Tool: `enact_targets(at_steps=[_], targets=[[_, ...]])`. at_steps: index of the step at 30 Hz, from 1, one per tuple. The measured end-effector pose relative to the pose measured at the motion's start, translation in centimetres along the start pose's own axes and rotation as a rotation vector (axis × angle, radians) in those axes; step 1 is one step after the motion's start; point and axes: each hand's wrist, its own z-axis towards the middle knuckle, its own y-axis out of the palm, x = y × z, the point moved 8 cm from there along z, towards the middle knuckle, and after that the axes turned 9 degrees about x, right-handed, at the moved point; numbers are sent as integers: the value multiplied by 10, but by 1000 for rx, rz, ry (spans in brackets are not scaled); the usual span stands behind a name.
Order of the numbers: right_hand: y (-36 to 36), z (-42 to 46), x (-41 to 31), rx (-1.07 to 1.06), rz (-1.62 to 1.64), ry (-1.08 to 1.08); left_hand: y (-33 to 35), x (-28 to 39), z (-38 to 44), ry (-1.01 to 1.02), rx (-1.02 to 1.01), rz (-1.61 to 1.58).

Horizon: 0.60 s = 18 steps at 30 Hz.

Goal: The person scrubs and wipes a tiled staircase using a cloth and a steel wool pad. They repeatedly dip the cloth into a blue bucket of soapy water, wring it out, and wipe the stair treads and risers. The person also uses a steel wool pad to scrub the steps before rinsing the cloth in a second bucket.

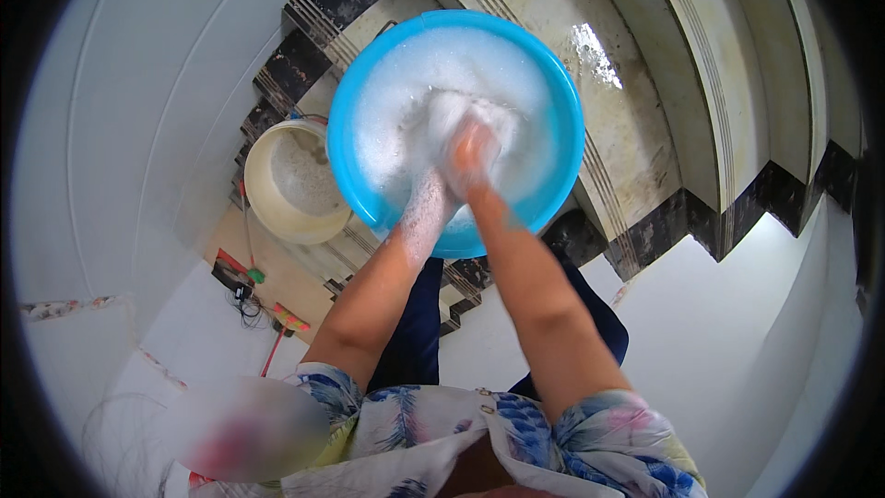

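Observation:
A round blue plastic basin (pixel 570 93) in front of me holds water under thick white suds (pixel 449 48). Both of my arms reach down into it. My right hand (pixel 473 149), blurred by motion, is at the middle of the basin, against a foamy white mass (pixel 449 111) that could be cloth or only lather. Foam coats my left forearm and wrist. Close beside the right one, my left hand (pixel 434 183) is mostly hidden by suds. Whether either hand grips something cannot be made out.
Left of the basin stands a cream bucket (pixel 259 197) with cloudy, foamy water. Stone stairs (pixel 622 131) with dark-edged sides rise to the right, with a shiny wet-looking patch on one tread. Lower down at left are a broom (pixel 294 318) and tangled cables (pixel 249 308).

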Motion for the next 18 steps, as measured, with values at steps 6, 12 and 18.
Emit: enact_targets(at_steps=[6,12,18], targets=[[2,34,82,-121,730,461,-46,68,4,197,171,-33],[-12,-15,14,105,626,98,-37,39,32,238,22,214],[-52,-89,-63,265,307,-219,-27,38,12,202,-166,309]])
